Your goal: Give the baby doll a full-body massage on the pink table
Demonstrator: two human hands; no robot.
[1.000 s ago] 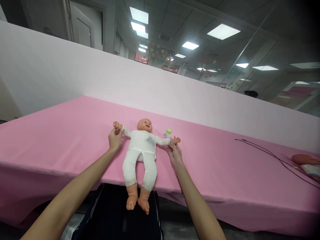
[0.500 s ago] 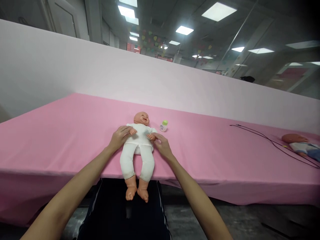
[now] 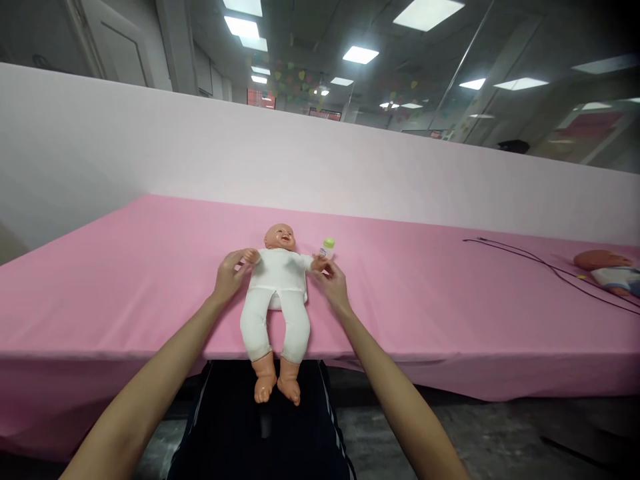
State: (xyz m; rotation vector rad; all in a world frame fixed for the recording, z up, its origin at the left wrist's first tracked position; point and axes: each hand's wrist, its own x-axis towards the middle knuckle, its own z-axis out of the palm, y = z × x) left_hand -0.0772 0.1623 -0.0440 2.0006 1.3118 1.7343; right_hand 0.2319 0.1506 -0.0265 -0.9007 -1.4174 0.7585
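Observation:
A baby doll (image 3: pixel 277 273) in a white cloth suit lies face up on the pink-covered table, its bare feet hanging past the front edge over my lap. My left hand (image 3: pixel 231 275) is closed on the doll's hand at the left of the picture. At the other side my right hand (image 3: pixel 332 283) pinches the doll's other hand, holding that arm out from the body. Just behind my right fingers stands a small clear bottle (image 3: pixel 327 249) with a green cap, its lower part partly hidden by the doll's hand.
The pink cloth (image 3: pixel 415 293) covers the table and drapes over its front edge. Thin black cables (image 3: pixel 543 263) run across the right side, near a second doll (image 3: pixel 607 267). A white partition (image 3: pixel 350 170) topped with glass stands along the back.
Both doll hands have moved outward, away from its belly, with my hands on them. The doll's right-side hand is now beside the bottle. The view has tilted slightly.

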